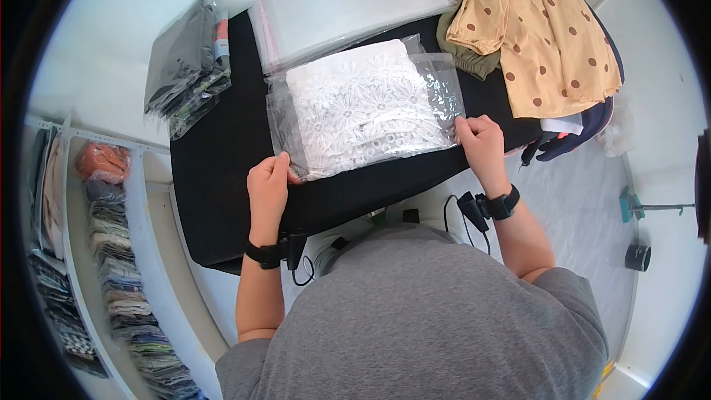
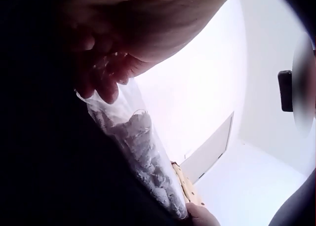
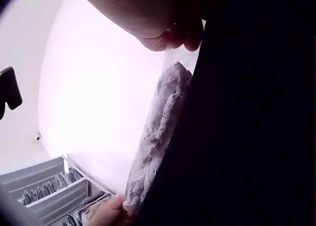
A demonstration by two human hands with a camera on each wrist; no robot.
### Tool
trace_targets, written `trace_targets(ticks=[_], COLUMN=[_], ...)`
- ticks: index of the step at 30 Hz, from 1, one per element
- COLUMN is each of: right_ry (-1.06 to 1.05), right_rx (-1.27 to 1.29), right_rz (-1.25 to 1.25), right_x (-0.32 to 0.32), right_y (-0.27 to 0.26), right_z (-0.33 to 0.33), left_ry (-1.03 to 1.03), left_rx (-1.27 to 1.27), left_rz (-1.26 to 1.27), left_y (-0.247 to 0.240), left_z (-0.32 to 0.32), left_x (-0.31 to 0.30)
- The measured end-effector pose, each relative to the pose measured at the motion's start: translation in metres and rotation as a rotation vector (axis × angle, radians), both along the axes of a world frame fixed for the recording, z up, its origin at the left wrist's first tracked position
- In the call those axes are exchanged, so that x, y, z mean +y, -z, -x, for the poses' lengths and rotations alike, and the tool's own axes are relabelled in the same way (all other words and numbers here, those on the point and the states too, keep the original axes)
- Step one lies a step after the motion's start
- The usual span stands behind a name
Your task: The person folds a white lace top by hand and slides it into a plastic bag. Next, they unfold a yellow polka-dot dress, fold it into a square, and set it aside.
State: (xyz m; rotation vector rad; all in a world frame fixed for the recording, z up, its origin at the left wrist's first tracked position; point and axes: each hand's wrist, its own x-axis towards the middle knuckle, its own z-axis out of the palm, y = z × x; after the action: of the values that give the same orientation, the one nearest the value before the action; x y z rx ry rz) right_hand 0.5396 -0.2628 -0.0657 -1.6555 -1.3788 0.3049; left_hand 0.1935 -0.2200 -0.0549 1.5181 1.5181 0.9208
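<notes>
A folded white lace garment (image 1: 355, 107) lies inside a clear plastic bag (image 1: 442, 89) on the black-covered table. At the bag's near left corner, my left hand (image 1: 268, 184) pinches the plastic between thumb and fingers. My right hand (image 1: 481, 142) pinches the near right corner the same way. The bag is spread flat between the two hands, its sides reaching past the garment. In the left wrist view, the white garment (image 2: 148, 157) shows edge-on through the plastic below the fingers. From the right wrist, the bag's edge (image 3: 180, 55) runs up into the fingertips.
A stack of clear bags (image 1: 348, 11) lies behind the garment. Dark packaged clothes (image 1: 185, 67) sit at the table's left edge. A tan polka-dot garment (image 1: 548, 44) lies over other clothes at the right. Shelves of packed clothes (image 1: 126, 267) stand at the left.
</notes>
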Motion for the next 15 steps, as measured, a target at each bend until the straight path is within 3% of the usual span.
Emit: trace_targets(ticks=[4,6,7,9,11,13,15], right_ry=[0.046,0.314,0.311,-0.036,-0.248,-0.231,-0.225], right_rx=[-0.064,-0.085,-0.082,-0.273,-0.443,-0.543,-0.644], right_rz=[0.135,-0.204,-0.208,-0.294,-0.165,-0.132,-0.104], right_x=[0.001,0.003,0.002,-0.005,-0.001,0.008,0.014], right_y=[0.003,-0.007,-0.012,-0.024,-0.039,-0.028,-0.022], right_z=[0.001,0.018,0.028,0.049,0.078,0.086,0.088], left_ry=[-0.015,-0.071,-0.074,-0.083,-0.076,-0.068,-0.026], left_rx=[-0.002,-0.071,-0.069,-0.113,-0.121,-0.133,-0.083], left_rz=[-0.001,0.064,0.060,0.040,0.033,0.021,0.225], left_y=[0.001,-0.005,-0.006,-0.003,-0.003,-0.006,-0.020], left_z=[-0.004,-0.007,-0.007,-0.007,-0.008,-0.005,0.001], left_x=[-0.001,-0.003,-0.002,-0.003,-0.003,-0.002,-0.003])
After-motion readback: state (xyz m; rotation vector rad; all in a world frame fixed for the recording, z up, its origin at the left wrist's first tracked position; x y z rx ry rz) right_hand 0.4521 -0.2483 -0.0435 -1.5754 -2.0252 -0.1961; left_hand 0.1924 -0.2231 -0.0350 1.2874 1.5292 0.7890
